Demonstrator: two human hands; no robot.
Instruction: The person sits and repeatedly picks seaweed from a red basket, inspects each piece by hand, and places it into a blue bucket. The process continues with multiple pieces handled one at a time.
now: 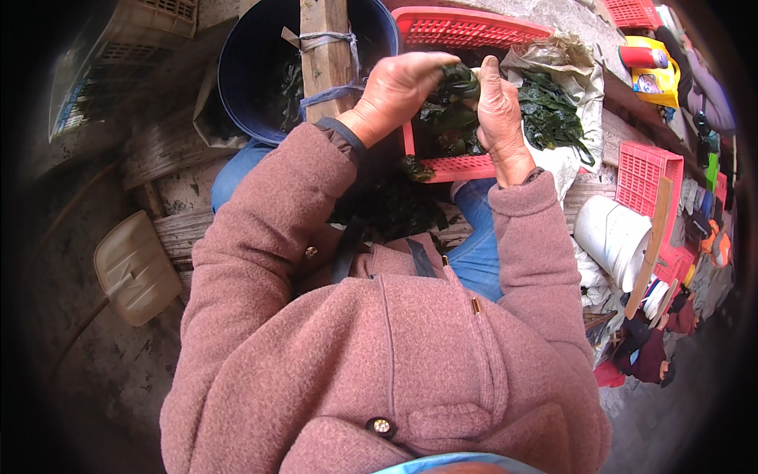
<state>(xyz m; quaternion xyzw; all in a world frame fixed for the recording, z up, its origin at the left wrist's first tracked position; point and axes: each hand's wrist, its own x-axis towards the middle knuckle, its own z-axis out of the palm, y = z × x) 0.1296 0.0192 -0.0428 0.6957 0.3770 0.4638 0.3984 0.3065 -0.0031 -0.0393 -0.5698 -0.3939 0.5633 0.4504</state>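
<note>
Between my left hand [402,83] and my right hand [500,109] is a bunch of wet, dark green seaweed [459,85], gripped by both. They hold it above a red plastic basket [462,169] with more seaweed inside. To the left of the basket stands a large blue tub [228,89] with some seaweed in it. A wooden beam [325,65], tied with blue and white plastic strips, lies across the tub. Right of my right hand, an opened white woven sack [592,118] holds a heap of dark green seaweed [551,112].
A white bucket [610,237] lies tipped at the right, by a red crate [648,178] and a wooden board [650,246]. A beige plastic dustpan [136,266] is at the left. Other people [651,355] are at the far right, near a yellow bag [666,77].
</note>
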